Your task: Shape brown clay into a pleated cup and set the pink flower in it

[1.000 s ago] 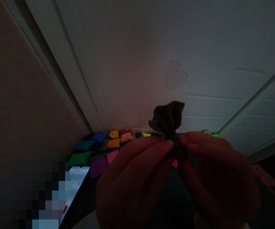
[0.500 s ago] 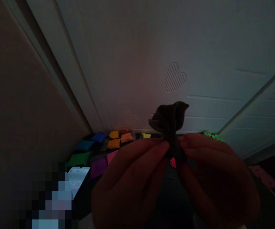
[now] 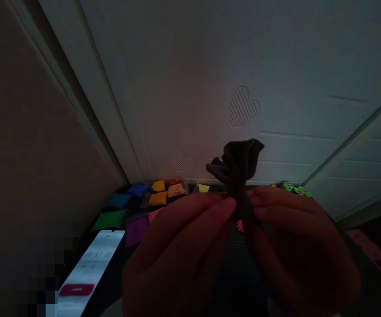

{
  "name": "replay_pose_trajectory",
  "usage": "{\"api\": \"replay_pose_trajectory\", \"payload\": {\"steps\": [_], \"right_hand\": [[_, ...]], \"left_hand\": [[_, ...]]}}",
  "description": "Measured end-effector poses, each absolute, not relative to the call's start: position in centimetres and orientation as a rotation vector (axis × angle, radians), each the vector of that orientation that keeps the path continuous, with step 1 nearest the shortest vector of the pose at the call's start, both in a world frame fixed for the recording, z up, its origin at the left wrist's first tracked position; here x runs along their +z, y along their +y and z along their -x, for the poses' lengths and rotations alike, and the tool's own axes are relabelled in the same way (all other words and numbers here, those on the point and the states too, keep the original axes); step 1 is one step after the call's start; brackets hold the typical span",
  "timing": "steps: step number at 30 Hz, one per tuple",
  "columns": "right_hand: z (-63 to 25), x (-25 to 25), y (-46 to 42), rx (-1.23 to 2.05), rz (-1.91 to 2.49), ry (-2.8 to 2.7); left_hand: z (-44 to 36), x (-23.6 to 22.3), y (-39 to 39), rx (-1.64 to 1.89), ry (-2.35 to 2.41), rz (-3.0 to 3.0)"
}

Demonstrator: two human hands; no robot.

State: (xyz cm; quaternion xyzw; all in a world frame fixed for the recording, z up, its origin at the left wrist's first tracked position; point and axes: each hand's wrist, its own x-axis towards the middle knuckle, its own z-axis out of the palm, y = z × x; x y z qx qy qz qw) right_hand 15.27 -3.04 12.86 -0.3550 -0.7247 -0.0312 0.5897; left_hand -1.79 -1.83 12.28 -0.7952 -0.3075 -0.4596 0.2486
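Observation:
Between my two hands a dark, ruffled piece of modelling clay [image 3: 241, 160] stands upright, fanned out at the top and pinched narrow below. My left hand [image 3: 180, 246] grips its narrow part from the left, fingertips and thumb pressed together. From the right, the fingertips of my right hand [image 3: 302, 242] press on the same stem, with the thumb underneath. The lower end of the clay is partly hidden by the fingers, and the dim light makes its exact colour hard to tell.
Coloured clay packets, including green [image 3: 109, 220], blue [image 3: 139, 190] and purple [image 3: 137, 231] ones, lie at left on a dark table. A lit phone [image 3: 91, 268] is nearer. Green pieces [image 3: 299, 190] sit back right; a small pink piece [image 3: 240, 226] shows behind my hands. A white heart-patterned panel [image 3: 184, 88] rises behind.
The ruffled top has turned and shifted slightly right, its folds showing differently. Both hands keep their hold on the stem. More of the phone and the green pieces shows now.

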Motion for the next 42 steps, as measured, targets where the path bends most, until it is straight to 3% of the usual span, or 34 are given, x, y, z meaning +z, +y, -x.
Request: {"api": "replay_pose_trajectory", "payload": {"steps": [8, 14, 18, 24, 29, 37, 42], "right_hand": [[-15.1, 13.4, -3.0, -0.057, 0.795, -1.675], [-15.0, 13.1, -3.0, -0.033, 0.778, -1.658], [-14.7, 12.8, -2.8, -0.027, 0.774, -1.607], [-14.9, 12.7, -3.1, -0.034, 0.782, -1.640], [-14.9, 13.1, -3.3, -0.066, 0.842, -1.635], [-14.5, 13.0, -3.2, -0.006, 0.821, -1.598], [-14.8, 13.0, -3.3, -0.035, 0.839, -1.617]], "left_hand": [[0.8, 11.9, -2.5, -1.308, -0.915, 2.139], [0.0, 12.4, -2.2, -1.698, -1.108, 2.102], [0.3, 12.7, -2.2, -1.459, -0.951, 2.250], [0.3, 12.9, -2.1, -1.398, -0.876, 2.244], [-1.9, 12.5, -2.6, -1.855, -1.116, 2.042], [-1.0, 12.9, -2.6, -1.566, -0.994, 2.167], [-1.0, 13.0, -2.6, -1.623, -1.029, 2.127]]}}
